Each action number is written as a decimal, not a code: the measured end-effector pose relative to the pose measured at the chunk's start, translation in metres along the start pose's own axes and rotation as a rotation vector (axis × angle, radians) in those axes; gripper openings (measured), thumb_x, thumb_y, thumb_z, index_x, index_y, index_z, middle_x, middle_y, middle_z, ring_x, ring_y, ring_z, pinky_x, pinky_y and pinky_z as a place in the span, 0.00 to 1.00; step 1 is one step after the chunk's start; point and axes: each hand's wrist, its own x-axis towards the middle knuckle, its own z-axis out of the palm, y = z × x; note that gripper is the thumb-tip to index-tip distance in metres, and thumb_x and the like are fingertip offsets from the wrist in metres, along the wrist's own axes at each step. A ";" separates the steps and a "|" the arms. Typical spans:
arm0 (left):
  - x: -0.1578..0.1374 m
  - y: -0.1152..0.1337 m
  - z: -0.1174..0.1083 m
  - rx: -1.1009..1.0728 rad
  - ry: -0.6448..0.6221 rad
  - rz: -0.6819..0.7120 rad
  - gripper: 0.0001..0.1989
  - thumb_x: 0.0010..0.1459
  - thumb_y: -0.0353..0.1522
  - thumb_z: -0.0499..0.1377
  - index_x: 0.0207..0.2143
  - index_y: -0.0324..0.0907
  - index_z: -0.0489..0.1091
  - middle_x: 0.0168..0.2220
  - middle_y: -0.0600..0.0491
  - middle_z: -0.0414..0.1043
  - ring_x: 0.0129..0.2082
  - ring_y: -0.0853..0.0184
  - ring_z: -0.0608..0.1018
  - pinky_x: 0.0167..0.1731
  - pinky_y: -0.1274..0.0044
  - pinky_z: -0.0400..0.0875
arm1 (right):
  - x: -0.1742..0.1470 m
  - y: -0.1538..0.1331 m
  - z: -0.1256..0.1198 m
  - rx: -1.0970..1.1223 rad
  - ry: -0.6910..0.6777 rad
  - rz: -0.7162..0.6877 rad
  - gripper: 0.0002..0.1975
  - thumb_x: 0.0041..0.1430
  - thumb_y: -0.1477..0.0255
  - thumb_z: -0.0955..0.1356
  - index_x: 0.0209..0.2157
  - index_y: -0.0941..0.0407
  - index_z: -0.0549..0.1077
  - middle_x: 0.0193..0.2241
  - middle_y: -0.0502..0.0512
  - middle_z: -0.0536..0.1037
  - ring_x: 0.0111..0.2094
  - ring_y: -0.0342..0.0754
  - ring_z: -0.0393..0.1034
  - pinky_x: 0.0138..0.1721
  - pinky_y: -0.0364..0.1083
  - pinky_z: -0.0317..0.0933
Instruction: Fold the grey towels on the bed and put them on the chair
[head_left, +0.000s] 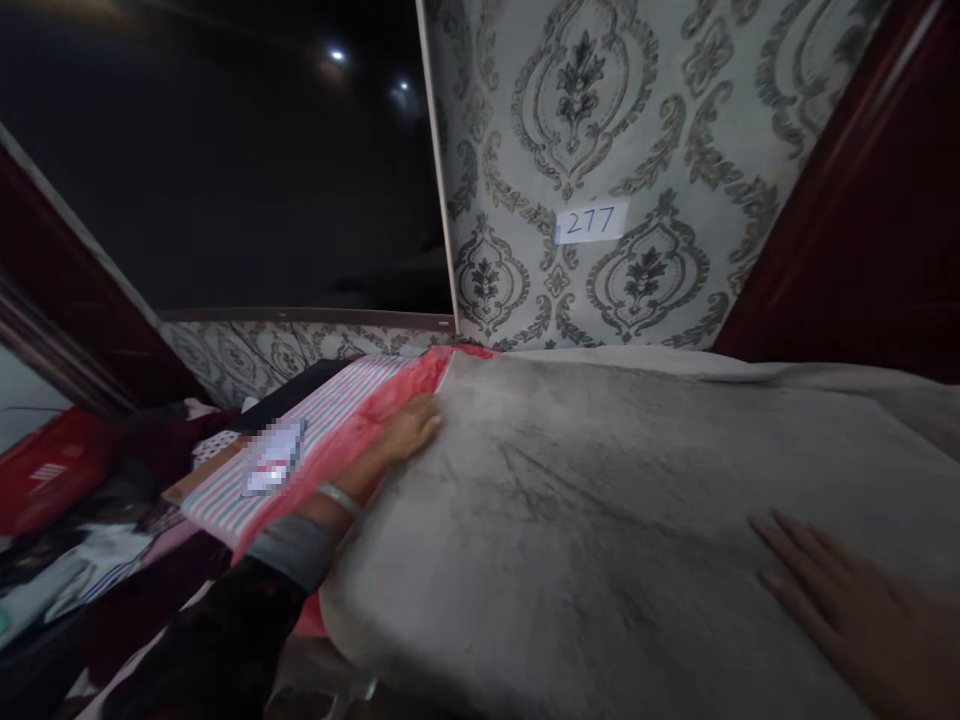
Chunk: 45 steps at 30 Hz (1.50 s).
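Note:
A grey, plush-looking blanket [570,560] covers most of the surface in front of me, with dark brush-like marks in its nap. My left hand [409,430] is at its left edge, fingers curled and closed on the border beside a red cloth [341,440]. A bracelet and a rolled grey cuff show on that arm. At the lower right my right hand [855,610] lies open on the blanket, palm down, with its fingers stretched out; it is slightly blurred.
Left of the red cloth lies a striped cloth [217,505] with a blurred-out item [274,458] on it. Clothes [97,560] and a red bag [56,470] are piled farther left. A large dark screen [247,170] and patterned wallpaper [525,190] stand behind.

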 end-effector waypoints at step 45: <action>0.101 0.170 0.057 -0.007 -0.016 0.277 0.34 0.64 0.52 0.47 0.69 0.51 0.57 0.71 0.50 0.51 0.70 0.42 0.53 0.63 0.49 0.52 | 0.191 0.103 -0.070 -0.347 -0.253 0.610 0.30 0.72 0.58 0.50 0.70 0.49 0.55 0.71 0.60 0.52 0.69 0.66 0.47 0.61 0.73 0.48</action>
